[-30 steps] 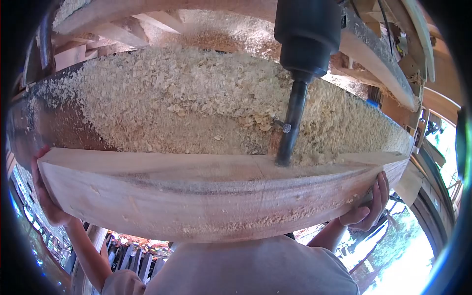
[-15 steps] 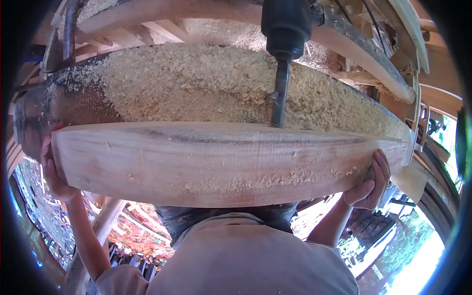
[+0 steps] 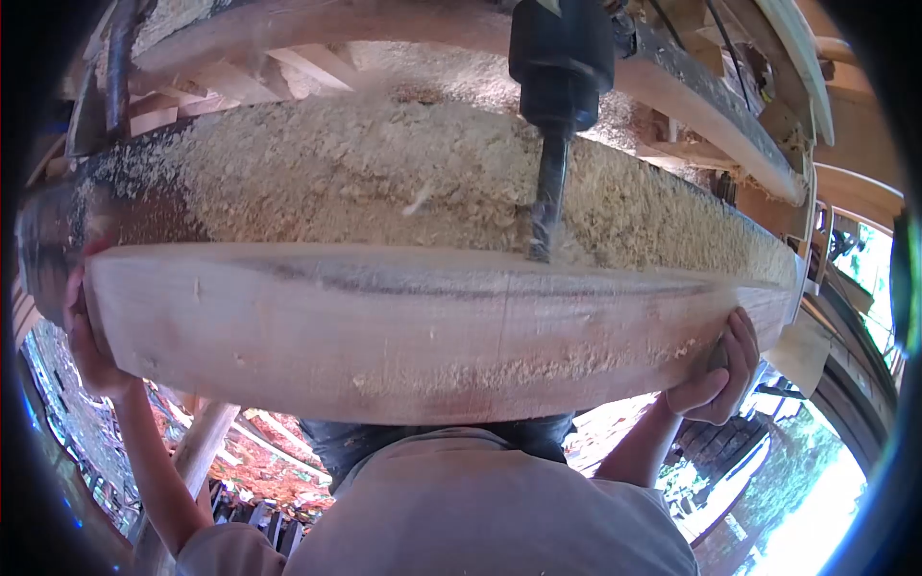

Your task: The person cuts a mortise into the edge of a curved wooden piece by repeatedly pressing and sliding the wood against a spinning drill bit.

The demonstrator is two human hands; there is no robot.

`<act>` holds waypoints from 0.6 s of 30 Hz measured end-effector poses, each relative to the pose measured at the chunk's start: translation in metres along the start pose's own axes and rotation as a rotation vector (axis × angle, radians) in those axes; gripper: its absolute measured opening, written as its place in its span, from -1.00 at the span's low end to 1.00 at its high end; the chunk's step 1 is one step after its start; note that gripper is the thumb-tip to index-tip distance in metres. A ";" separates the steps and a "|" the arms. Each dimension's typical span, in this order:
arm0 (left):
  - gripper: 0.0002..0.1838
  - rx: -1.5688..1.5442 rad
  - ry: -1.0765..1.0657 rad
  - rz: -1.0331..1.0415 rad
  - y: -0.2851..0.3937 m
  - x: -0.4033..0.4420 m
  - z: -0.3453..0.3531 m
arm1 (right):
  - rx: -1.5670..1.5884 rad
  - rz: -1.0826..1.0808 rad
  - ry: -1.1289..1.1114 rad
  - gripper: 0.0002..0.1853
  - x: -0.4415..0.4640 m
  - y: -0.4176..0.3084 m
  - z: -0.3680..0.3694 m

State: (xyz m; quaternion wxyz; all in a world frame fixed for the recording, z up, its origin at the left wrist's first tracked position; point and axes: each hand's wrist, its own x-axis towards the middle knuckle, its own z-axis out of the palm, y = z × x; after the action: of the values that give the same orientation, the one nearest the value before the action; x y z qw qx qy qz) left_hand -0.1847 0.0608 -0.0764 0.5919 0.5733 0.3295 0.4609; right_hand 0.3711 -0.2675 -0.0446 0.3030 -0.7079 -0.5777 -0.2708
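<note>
Wooden block held at the tool shaft: work in progress

Position. The long wooden block [image 3: 403,331] lay across the near edge of the worktop [image 3: 144,223] and hid most of that edge. Its broad face was turned toward the person's shirt [image 3: 480,518].

Grip. The person's left hand [image 3: 93,336] grasped the left end of the block. The right hand [image 3: 718,374] was closed around the near side toward the right end, its fingers [image 3: 741,336] lying against the broad face.

Tool. A dark shaft [image 3: 549,197] descended from a black chuck [image 3: 562,62] to the far edge of the block, right of its middle. Contact between shaft and wood could not be confirmed.

Progress. Shavings [image 3: 355,173] covered most of the worktop from the block back to the far edge, leaving a dark patch near the left corner. Judged by this layer, considerable cutting had been done, though not necessarily on this piece. Loose chips [image 3: 538,365] lay on the broad face, and a thin line [image 3: 506,317] crossed it. The operation was judged incomplete, since both hands held the block at the shaft. The amount left to cut could not be determined.
</note>
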 end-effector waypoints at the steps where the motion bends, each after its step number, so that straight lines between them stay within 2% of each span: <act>1: -0.42 0.062 0.003 0.015 0.000 0.002 0.001 | 0.020 0.007 0.026 -0.53 0.000 0.002 0.005; 3: -0.42 0.183 0.013 0.041 0.001 0.001 0.004 | 0.060 0.017 0.072 -0.54 0.000 0.004 0.010; 6: -0.41 0.217 -0.043 0.035 0.002 0.006 0.003 | 0.044 0.030 0.064 -0.54 0.002 0.004 0.010; 9: -0.41 0.196 0.010 0.038 -0.002 0.009 0.003 | 0.034 0.007 0.047 -0.55 0.005 0.005 0.009; 12: -0.40 0.324 -0.042 0.071 -0.002 0.012 -0.003 | 0.019 0.005 0.042 -0.55 0.007 0.004 0.010; 15: -0.40 0.088 -0.056 0.003 -0.001 0.016 -0.002 | 0.018 0.024 0.034 -0.55 0.005 0.005 0.011; 18: -0.39 0.221 -0.029 0.017 0.002 0.017 0.000 | -0.003 0.029 -0.004 -0.53 0.008 0.005 0.011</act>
State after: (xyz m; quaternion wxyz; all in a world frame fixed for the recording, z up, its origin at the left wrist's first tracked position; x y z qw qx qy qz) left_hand -0.1790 0.0762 -0.0721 0.5256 0.6446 0.3649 0.4185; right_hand 0.3780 -0.2549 -0.0466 0.3044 -0.7172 -0.5677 -0.2659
